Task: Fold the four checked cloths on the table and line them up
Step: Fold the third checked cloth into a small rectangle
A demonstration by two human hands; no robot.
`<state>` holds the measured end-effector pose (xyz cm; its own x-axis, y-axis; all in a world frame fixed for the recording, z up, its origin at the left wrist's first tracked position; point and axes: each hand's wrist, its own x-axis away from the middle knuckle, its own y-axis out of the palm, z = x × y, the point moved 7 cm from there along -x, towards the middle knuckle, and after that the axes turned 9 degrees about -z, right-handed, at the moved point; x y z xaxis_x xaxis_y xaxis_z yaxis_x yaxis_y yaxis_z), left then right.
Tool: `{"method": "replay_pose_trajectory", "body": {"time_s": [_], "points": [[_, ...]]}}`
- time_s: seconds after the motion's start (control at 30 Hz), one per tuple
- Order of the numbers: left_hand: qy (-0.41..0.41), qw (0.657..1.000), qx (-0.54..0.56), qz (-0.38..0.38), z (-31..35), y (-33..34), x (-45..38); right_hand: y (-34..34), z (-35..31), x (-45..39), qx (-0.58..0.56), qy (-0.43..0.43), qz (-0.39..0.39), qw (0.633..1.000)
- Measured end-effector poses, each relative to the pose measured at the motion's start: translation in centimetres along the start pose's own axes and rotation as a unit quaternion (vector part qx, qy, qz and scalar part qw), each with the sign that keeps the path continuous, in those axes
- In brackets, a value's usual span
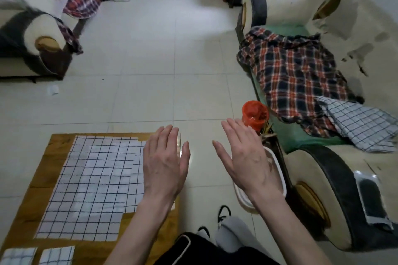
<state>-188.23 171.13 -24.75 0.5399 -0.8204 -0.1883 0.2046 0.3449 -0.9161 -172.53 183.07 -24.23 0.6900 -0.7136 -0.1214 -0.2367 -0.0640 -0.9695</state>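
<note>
**Two cloths folded, one spread flat**

Two small folded white checked cloths [37,256] lie lined up at the brown wooden desk's [28,198] near edge. Beyond them a large white checked cloth [92,183] lies flat, probably for folding. Left hand [164,163] and right hand [247,157] hover released, empty.

White black-checked cloths [90,180]; red-navy plaid blanket [295,75].

Left hand [164,163] and right hand [247,161] bare, no rings, no watch; forearms bare, no sleeve in view; black garment [204,249] at bottom edge with white piping along its hem; grey trouser leg [233,234]; dark shoe [224,214], possibly black with white trim, partly hidden.
</note>
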Motion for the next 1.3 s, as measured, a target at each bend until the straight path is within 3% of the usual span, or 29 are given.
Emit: {"method": "replay_pose_trajectory", "body": {"time_s": [0.67, 0.97, 1.3], "points": [[-0.2, 0.975, -0.069, 0.065, -4.8, 2.7, -23.1, 4.3, 1.6, -32.9, -0.062, -0.211, -0.03, 0.975], [-0.288, 0.947, -0.088, 0.116, -8.6, 1.4, -29.4, 5.1, -3.6, -43.3, -0.079, -0.327, -0.028, 0.941], [-0.414, 0.892, -0.083, 0.158, -15.7, 0.5, -32.6, 8.1, -11.7, -52.6, -0.081, -0.451, -0.052, 0.887]]}}
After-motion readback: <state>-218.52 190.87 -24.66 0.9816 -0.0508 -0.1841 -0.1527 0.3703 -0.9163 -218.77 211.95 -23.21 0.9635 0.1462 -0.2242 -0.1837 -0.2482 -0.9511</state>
